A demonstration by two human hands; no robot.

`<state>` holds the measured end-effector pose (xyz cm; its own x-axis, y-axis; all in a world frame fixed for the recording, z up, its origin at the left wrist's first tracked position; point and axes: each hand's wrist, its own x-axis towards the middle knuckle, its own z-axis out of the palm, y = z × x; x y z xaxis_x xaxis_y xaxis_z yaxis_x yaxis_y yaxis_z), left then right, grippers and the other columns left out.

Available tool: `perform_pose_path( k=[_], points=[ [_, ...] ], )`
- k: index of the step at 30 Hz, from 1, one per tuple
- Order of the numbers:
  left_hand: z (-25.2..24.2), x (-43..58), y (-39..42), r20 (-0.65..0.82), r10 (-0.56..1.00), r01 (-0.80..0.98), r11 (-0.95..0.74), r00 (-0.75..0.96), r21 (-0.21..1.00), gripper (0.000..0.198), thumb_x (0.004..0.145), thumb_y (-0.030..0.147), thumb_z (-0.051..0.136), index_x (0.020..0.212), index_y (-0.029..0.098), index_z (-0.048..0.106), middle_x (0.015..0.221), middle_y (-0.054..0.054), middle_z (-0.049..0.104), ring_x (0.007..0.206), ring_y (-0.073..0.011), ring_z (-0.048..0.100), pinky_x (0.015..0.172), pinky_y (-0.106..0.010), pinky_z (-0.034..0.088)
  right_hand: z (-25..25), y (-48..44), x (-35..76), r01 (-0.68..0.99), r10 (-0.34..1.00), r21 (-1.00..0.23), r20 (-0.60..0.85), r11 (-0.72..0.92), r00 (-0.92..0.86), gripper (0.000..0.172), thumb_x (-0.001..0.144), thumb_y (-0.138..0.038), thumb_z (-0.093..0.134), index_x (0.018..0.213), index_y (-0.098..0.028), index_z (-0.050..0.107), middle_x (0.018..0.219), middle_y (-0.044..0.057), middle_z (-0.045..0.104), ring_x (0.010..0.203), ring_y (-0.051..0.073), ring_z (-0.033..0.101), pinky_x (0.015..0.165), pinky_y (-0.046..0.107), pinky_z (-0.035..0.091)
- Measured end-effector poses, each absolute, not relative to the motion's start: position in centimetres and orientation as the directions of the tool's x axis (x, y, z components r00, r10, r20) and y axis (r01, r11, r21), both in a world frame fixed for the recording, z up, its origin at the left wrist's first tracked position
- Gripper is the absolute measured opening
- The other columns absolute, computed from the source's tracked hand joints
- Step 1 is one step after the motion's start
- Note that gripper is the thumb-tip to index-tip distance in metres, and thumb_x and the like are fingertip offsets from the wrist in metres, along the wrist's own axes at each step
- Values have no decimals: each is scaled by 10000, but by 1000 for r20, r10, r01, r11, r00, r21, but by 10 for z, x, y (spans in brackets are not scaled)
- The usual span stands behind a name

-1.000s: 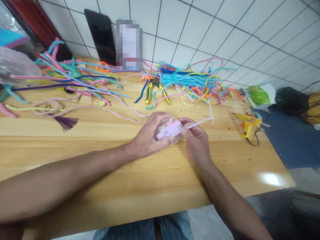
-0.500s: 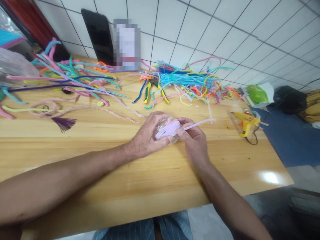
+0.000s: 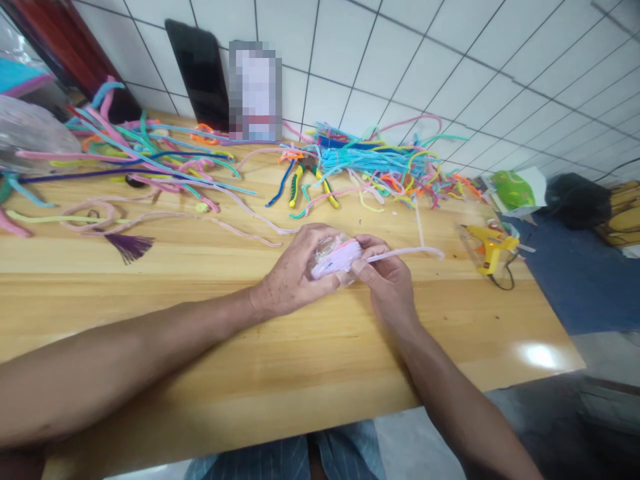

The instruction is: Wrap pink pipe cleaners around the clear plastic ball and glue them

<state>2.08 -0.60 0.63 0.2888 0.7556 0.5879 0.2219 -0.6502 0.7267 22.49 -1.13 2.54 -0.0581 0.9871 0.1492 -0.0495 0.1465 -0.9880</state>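
A small lilac bundle [image 3: 336, 261] with clear plastic around it is held above the table's middle. My left hand [image 3: 295, 277] wraps round its left side, thumb along the near edge. At the bundle's right end, my right hand [image 3: 390, 277] pinches a lilac pipe cleaner [image 3: 413, 251] between thumb and fingers. The strand's free end points right and bends slightly down at its tip. Part of the bundle is hidden by the fingers.
Pliers [image 3: 313, 183] with yellow-green handles lie beyond my hands, beside a heap of blue pipe cleaners [image 3: 370, 160]. A yellow glue gun [image 3: 493, 247] is at the right. Loose pipe cleaners [image 3: 150, 160] and a purple tassel [image 3: 130, 245] lie left. A black phone [image 3: 200, 73] leans on the wall.
The free end of the lilac strand has swung down and more of it now extends to the right. Both hands have stayed nearly in place.
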Motion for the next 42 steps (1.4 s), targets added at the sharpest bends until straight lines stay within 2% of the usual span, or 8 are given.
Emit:
perform_pose_path(
  k=[12,21,30,42],
  points=[
    [6,19,-5,603,737,214,-670,306,710,544,958,329,721,1460,258,525,1404,-125,643,1328,-297,627,1136,-488,531,29,-10,229,-30,988,-993,118,116,-99,189,789,-341,909,784,-264,736,1279,41,718,1284,268,645,1155,450,489],
    [5,19,-5,586,749,227,-656,308,719,546,948,335,712,1453,258,518,1408,-132,638,1334,-301,617,1137,-498,534,32,-8,233,-38,991,-998,63,59,-120,218,815,-424,889,789,-268,738,1313,44,728,1303,287,634,1124,463,509],
    [7,18,-5,564,759,237,-643,326,728,553,949,351,711,1456,259,511,1419,-137,635,1346,-307,613,1140,-507,535,34,-8,233,-10,987,-995,96,96,-130,247,798,-440,917,777,-265,745,1303,56,730,1329,300,632,1208,515,461],
    [9,18,-6,580,743,230,-661,333,714,540,950,333,701,1449,258,507,1415,-135,632,1348,-304,615,1142,-509,536,35,-10,229,-18,989,-996,92,91,-113,273,762,-412,945,793,-266,716,1311,55,720,1308,297,645,1165,505,498]
  ],
)
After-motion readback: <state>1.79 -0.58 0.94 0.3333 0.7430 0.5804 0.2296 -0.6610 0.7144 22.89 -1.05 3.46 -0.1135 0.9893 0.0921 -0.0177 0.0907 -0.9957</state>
